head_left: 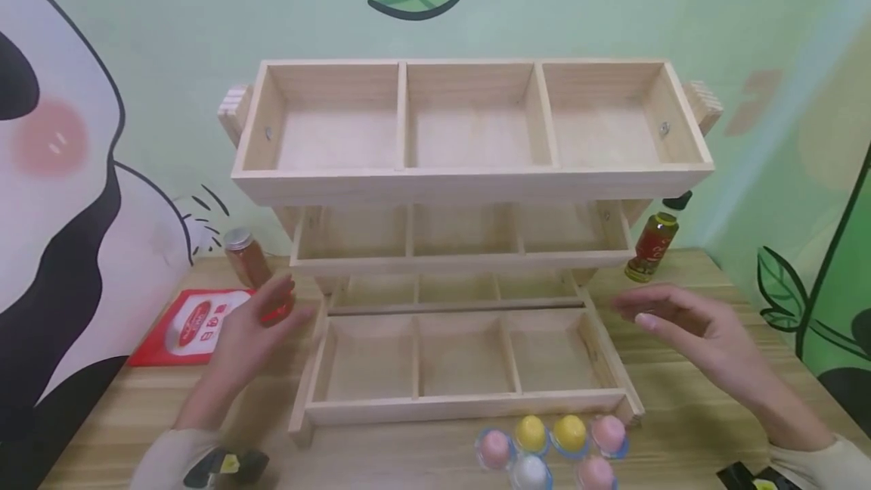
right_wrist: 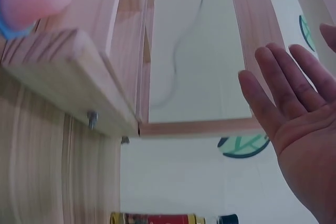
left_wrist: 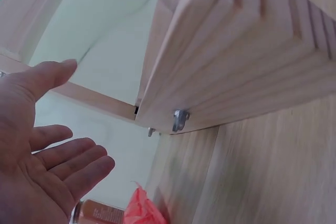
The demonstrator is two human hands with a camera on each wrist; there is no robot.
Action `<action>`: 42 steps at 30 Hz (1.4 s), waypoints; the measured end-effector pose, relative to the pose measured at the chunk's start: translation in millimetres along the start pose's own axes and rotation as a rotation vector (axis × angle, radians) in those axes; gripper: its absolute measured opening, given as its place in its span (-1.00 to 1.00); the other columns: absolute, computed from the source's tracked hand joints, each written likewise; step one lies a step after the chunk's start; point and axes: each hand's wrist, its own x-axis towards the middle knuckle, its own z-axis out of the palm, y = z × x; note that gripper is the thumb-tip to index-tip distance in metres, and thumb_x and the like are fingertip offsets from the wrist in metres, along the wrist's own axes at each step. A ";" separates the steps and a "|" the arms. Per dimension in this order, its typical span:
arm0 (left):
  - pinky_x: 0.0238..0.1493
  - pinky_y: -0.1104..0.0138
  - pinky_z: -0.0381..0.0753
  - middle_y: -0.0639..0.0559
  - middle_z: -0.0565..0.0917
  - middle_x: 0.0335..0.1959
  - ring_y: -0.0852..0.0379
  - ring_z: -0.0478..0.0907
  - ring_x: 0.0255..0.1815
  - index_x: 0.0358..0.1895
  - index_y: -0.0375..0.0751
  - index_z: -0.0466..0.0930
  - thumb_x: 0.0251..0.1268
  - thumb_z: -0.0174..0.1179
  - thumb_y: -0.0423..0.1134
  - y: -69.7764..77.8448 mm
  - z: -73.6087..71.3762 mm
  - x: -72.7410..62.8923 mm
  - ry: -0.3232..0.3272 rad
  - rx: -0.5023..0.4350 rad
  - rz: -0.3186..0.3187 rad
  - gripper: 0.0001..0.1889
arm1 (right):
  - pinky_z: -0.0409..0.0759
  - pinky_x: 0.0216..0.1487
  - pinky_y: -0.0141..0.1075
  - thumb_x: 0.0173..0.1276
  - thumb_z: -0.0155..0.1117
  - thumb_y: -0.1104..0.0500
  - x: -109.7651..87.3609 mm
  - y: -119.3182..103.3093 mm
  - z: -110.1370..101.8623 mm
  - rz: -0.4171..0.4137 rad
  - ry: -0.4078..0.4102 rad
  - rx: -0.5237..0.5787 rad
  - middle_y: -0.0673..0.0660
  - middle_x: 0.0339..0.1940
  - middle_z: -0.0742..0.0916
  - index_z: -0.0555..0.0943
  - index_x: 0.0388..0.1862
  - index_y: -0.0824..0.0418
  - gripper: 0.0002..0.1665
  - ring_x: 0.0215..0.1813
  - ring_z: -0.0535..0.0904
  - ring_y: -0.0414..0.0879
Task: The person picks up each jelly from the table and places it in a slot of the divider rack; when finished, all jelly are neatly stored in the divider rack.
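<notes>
A tiered wooden rack (head_left: 469,186) stands at the centre, its stacked trays each split into three bare compartments. To its left hovers my left hand (head_left: 255,339), fingers extended, thumb apart, holding nothing; the left wrist view shows its palm beside the rack's wooden side (left_wrist: 236,72). On the other side my right hand (head_left: 701,331) is raised with relaxed fingers and nothing in it. In the right wrist view its open palm (right_wrist: 310,114) faces the rack's side frame (right_wrist: 79,82). Several pink, yellow and white egg-shaped pieces in clear-blue cups (head_left: 531,433) sit in front of the rack's lower right.
Behind my left hand are a red-and-white packet (head_left: 184,331) lying flat and a jar with a silver lid (head_left: 247,257). An oil bottle with a dark cap (head_left: 656,240) stands at the rack's right. The wooden table (head_left: 687,414) meets a painted wall (head_left: 558,6).
</notes>
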 end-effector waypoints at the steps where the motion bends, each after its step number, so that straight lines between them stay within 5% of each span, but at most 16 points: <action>1: 0.31 -0.08 0.57 -0.19 0.40 0.58 -0.27 0.40 0.53 0.69 -0.08 0.19 0.43 0.34 0.23 -0.6 0.6 1.4 -0.003 -0.008 0.001 -0.08 | 0.67 0.12 -0.39 0.58 0.10 0.52 1.9 0.7 2.5 -0.009 -0.006 0.009 0.17 0.23 0.76 0.61 0.31 0.36 -0.60 0.21 0.71 -0.11; 10: 0.32 -0.04 0.58 -0.24 0.38 0.59 -0.28 0.40 0.52 0.66 -0.20 0.21 0.42 0.36 0.22 -6.3 7.5 9.3 -0.037 -0.056 -0.043 -0.07 | 0.69 0.18 -0.25 0.51 0.15 0.59 18.6 3.3 23.4 -0.083 -0.117 0.167 0.34 0.28 0.71 0.58 0.32 0.43 -0.55 0.26 0.70 0.04; 30: 0.02 0.17 0.77 -0.13 0.70 0.29 -0.18 0.67 0.22 0.41 -0.13 0.61 0.29 0.52 0.11 -2.2 15.6 1.9 -0.075 -0.012 -0.161 -0.31 | 0.71 0.17 -0.16 0.47 0.29 0.51 24.4 10.5 57.2 -0.066 -0.178 0.151 0.17 0.23 0.76 0.68 0.24 0.25 -0.57 0.22 0.72 0.04; 42: -0.08 0.16 0.80 -0.12 0.77 0.10 0.00 0.77 -0.06 0.33 -0.21 0.66 0.26 0.57 -0.05 -0.1 14.6 -3.9 -0.134 -0.064 -0.225 -0.39 | 0.69 0.20 -0.15 0.47 0.33 0.47 12.4 17.5 84.7 -0.052 -0.255 0.201 0.14 0.18 0.79 0.69 0.23 0.23 -0.60 0.20 0.72 0.03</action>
